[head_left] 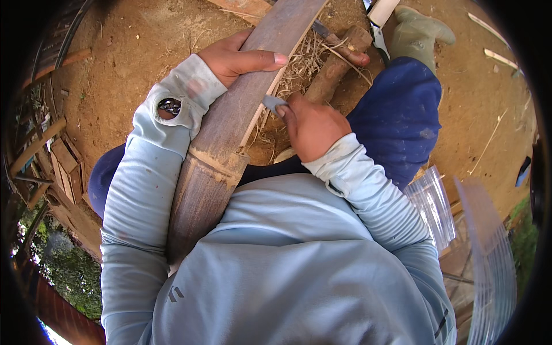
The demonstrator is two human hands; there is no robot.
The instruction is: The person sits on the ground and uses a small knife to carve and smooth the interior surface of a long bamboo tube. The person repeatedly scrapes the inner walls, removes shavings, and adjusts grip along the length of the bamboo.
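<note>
A long, wide piece of split brown bamboo [213,167] lies slantwise across my lap, its lower end against my left side. Around its upper part wraps my left hand [241,60], thumb across the top near the right edge. My right hand [316,126] is closed on a knife; only the grey blade [272,104] shows, at the bamboo's pale cut edge, and the fingers hide its handle. Thin bamboo shavings [306,57] hang or lie beyond the edge.
Past my right hand lie a thick wooden piece [328,80] and a tool with a wooden handle [348,53]. A rubber boot [417,37] stands at upper right. Clear corrugated sheets [486,247] are at the right, wooden pieces [66,167] at the left.
</note>
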